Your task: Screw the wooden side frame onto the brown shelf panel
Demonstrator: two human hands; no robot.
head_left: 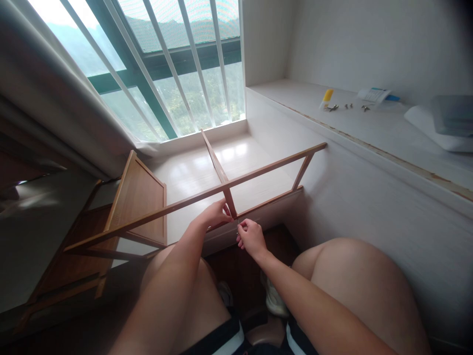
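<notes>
A brown wooden frame (185, 198) of slim bars lies across the white window ledge in front of me. My left hand (217, 213) has its fingers curled against the short crossbar, close to its near end. Just right of it, my right hand (252, 237) is closed in a pinch. Between its fingertips is a thin metal piece (238, 223), perhaps a hex key, too small to make out fully. Its tip meets the joint where the crossbar joins the lower rail (271, 201).
A wooden panel (142, 197) leans at the left, near a grey curtain (66, 88). On the right shelf (354, 128) are a yellow-capped glue stick (327, 98), several small screws (348, 106), a plastic packet (374, 95) and a translucent box (454, 116). A barred window (177, 74) stands ahead.
</notes>
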